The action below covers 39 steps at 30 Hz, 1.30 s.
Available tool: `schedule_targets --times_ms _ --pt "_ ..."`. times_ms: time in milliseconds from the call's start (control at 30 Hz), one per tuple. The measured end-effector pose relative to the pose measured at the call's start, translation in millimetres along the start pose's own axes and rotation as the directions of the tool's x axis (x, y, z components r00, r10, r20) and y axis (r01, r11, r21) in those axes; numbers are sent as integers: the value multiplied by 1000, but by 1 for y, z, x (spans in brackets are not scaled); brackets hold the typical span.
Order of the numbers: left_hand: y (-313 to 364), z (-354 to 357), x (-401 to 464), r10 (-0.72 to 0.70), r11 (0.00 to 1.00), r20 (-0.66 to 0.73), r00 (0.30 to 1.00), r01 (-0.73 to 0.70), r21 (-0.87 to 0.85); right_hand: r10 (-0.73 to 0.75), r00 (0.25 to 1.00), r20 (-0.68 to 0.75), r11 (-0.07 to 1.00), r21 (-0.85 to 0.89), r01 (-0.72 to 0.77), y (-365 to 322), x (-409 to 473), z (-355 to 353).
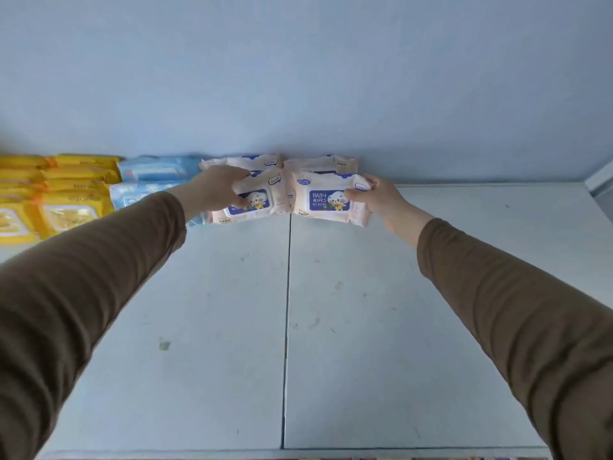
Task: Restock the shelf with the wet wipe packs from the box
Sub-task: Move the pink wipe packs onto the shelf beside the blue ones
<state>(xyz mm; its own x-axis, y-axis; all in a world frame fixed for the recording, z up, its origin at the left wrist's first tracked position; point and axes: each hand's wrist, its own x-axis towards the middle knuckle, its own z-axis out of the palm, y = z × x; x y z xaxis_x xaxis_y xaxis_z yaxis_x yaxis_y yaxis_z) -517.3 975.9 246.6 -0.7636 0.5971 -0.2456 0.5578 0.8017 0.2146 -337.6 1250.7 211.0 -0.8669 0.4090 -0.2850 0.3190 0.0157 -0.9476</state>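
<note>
Two pale peach baby wipe packs with blue labels sit at the back of the white shelf (331,327), against the blue wall. My left hand (219,189) grips the left pack (262,204) from its left side, thumb on the label. My right hand (374,197) grips the right pack (323,200) by its right end. The two packs touch at the shelf's centre seam. Behind each one, another peach pack (318,164) lies against the wall. The box is out of view.
Blue wipe packs (156,174) are stacked left of the peach ones, and several yellow packs (56,190) fill the far left. The shelf's right part (497,244) is bare up to a side wall at the right edge.
</note>
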Motion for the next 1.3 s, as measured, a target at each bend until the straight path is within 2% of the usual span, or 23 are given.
schedule_targets --times_ms 100,200,300,400,467,600,733,900,1100,1300 --pt "-8 -5 23 85 995 3 996 -85 47 29 1000 -9 999 -42 -30 -2 28 8" --pt "-12 0 34 147 980 -47 988 -139 143 12 993 -121 1000 -6 -13 1 41 16" --pt "-17 10 35 204 971 -141 969 -182 154 -10 974 -226 999 43 21 13 36 36" --pt "-26 18 32 254 957 -236 938 -209 200 -168 938 -304 979 -163 122 34 23 56" --pt "-32 21 32 272 949 -274 923 -210 234 -214 914 -344 954 -276 120 43 17 66" --pt "-35 22 36 266 949 -278 923 -200 244 -235 893 -385 938 -332 104 43 22 80" --pt "-35 22 41 257 953 -294 921 -190 237 -217 877 -430 940 -335 68 34 36 83" --pt "-31 22 35 240 954 -299 923 -168 247 -227 843 -488 890 -455 -24 29 29 86" --pt "-23 29 12 319 913 -387 865 -172 370 -153 831 -535 798 -563 -215 26 7 78" --pt "17 49 -19 446 887 -406 798 -337 315 -144 856 -497 744 -625 -238 47 -49 53"
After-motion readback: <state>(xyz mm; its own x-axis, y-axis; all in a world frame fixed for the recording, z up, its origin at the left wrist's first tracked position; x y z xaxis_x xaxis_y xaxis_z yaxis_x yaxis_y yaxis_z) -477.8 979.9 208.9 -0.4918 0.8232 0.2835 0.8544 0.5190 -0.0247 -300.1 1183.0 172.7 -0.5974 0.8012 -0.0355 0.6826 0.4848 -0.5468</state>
